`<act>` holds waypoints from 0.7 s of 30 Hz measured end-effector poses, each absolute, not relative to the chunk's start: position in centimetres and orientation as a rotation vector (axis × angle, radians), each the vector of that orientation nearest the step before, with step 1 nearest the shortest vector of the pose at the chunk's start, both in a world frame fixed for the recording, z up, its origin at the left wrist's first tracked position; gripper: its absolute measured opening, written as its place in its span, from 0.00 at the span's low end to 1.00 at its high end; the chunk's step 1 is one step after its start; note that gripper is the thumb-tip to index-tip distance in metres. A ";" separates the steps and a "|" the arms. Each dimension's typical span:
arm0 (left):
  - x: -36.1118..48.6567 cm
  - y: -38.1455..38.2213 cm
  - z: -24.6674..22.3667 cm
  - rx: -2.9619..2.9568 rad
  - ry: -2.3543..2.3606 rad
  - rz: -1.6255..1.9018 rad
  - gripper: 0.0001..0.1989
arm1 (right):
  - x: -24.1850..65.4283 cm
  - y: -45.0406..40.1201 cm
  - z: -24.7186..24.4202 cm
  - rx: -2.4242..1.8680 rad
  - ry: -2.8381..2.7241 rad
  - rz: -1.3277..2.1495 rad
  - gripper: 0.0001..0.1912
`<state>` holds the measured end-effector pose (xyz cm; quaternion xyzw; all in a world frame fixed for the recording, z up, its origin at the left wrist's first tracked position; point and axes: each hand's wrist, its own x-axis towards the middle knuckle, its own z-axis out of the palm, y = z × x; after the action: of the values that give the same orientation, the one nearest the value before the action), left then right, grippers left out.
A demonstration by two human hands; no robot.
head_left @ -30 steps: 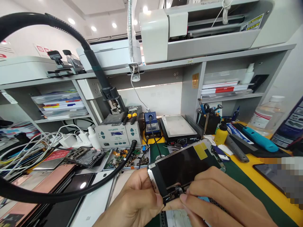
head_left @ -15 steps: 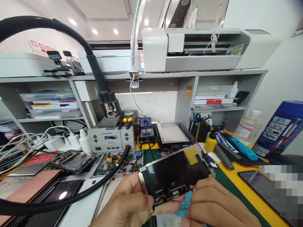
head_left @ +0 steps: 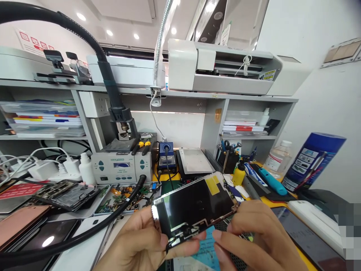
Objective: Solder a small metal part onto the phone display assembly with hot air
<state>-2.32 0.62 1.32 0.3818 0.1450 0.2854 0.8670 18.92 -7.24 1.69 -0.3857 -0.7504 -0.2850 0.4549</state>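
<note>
A phone screen assembly (head_left: pixel 194 207) is held tilted above the bench, its dark back facing me. It has a yellow patch near the far right corner and small metal parts and flex cable along the near edge. My left hand (head_left: pixel 141 237) grips its left end, thumb at the near corner and fingers underneath. By the near right corner is my right hand (head_left: pixel 251 237), fingers curled together; anything between the fingertips is hidden. Below the screen lies a light-blue sheet (head_left: pixel 207 248) with handwriting.
A hot-air station (head_left: pixel 121 167) stands behind, its black hose (head_left: pixel 113 222) arching across the left. Nearby are a tray of circuit boards (head_left: pixel 124 197), a soldering station (head_left: pixel 167 156) and several phones. On the right are a yellow bottle (head_left: pixel 239 174), a blue can (head_left: pixel 313 162) and a phone (head_left: pixel 304 233).
The view has turned slightly right, so most things appear further left. My right fingertips have come away from the screen's near edge and now sit just below its right corner.
</note>
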 end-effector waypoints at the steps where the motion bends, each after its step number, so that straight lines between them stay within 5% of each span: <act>1: -2.3 0.6 1.3 0.793 0.309 0.609 0.21 | 19.0 -7.2 1.7 -0.956 -1.849 -0.728 0.10; 21: -2.2 0.4 0.8 0.750 0.418 0.776 0.19 | 18.6 -5.7 0.7 -0.996 -1.857 -0.831 0.13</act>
<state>-2.25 0.36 0.85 0.3546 0.1977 0.3669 0.8370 18.60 -5.74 0.69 -0.3982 -0.7423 -0.3320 0.4245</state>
